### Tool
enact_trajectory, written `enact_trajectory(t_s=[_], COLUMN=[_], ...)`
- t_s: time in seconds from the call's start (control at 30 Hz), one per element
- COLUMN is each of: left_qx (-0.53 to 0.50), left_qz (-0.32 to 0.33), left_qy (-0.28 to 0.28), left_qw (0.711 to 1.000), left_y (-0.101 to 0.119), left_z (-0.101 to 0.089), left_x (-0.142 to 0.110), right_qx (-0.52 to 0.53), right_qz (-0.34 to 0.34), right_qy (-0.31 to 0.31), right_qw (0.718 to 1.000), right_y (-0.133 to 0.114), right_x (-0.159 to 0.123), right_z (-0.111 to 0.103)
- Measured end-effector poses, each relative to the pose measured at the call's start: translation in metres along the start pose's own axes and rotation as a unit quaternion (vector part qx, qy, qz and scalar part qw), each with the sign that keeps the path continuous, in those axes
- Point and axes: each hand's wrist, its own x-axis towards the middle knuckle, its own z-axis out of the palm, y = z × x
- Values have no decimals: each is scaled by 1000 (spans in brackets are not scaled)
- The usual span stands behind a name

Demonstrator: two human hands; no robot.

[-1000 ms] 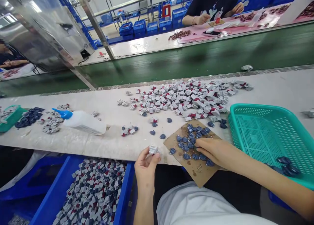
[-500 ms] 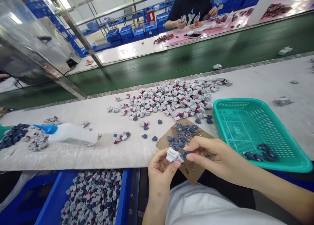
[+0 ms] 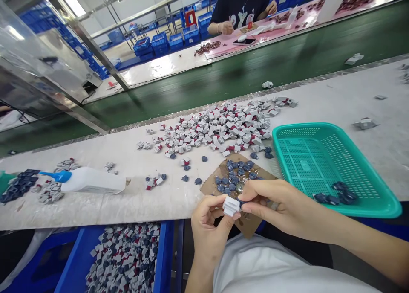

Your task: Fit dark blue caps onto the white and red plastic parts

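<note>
My left hand (image 3: 209, 227) pinches a small grey plastic part (image 3: 230, 206) near the table's front edge. My right hand (image 3: 276, 205) is closed on a small dark blue piece (image 3: 240, 203) and presses it against that grey part. Just behind both hands lies a brown cardboard piece (image 3: 248, 225) carrying several dark blue pieces (image 3: 234, 176). A wide heap of grey and red parts (image 3: 223, 129) spreads across the table farther back.
A teal mesh basket (image 3: 332, 165) with a few blue pieces stands at right. A white squeeze bottle with blue nozzle (image 3: 89, 181) lies at left. A blue bin (image 3: 121, 259) of parts sits below the table. Another person works across the green conveyor belt (image 3: 223, 82).
My right hand lifted off the cardboard with a blue piece and met the left hand; both hands now hold the grey part and blue piece together. The camera view shifted left.
</note>
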Motion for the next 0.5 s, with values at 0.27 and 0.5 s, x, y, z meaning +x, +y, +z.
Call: enact_trajectory(t_s=[0.27, 0.5], left_qx=[-11, 157], left_qz=[-7, 69], left_qy=[-53, -117], left_qw=[999, 978], left_y=[-20, -7], left_z=[-2, -7], left_x=[-4, 7], right_qx=[14, 210], right_qz=[-27, 92], right_qy=[-40, -41], right_qw=[999, 973], right_y=[7, 15], right_x=[-3, 3], right_z=[-6, 8])
